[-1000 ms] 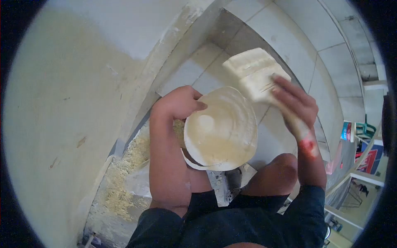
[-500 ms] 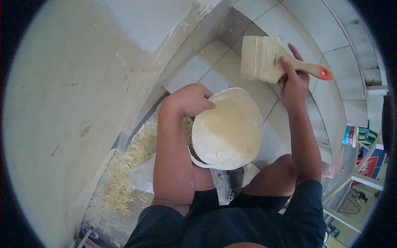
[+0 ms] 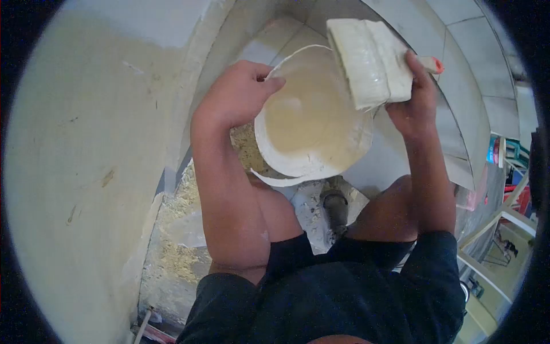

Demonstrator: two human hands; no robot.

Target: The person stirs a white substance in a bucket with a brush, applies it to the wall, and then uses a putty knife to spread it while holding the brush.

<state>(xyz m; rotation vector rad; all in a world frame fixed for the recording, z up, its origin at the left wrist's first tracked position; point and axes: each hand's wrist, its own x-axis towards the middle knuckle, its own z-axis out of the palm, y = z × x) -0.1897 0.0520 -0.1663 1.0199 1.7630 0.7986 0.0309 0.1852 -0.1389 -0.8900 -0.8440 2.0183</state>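
While the left hand [image 3: 238, 94] grips the rim of the bucket [image 3: 309, 123] at its 10 o'clock edge, fingers curled over the lip and thumb outside, the bucket sits tilted toward the camera, held up above the knees. Bucket: round, white plastic, inner wall smeared and coated with cream-coloured paint, a shallow glossy pool at the bottom. A thin white handle strip hangs below its 6 o'clock edge.

Right hand [image 3: 413, 97] is closed around the brush [image 3: 369, 60] at the ferrule, fingers wrapped tight. Brush is wide and flat, bristles caked with thick pale paint, wooden handle with an orange tip poking out at 2 o'clock past the hand. Bristle end lies over the bucket's 1 o'clock rim, touching or just above it; can't tell which.

Both forearms are raised, elbows bent, wrists angled inward toward the bucket.

Wall [image 3: 86, 143] at 9 o'clock: smooth, curved, pale cream with a few scuffs. Floor [image 3: 172, 252] at 7 o'clock: rough, strewn with yellowish crumbly debris. Dark shorts [image 3: 321, 298] at 6 o'clock.
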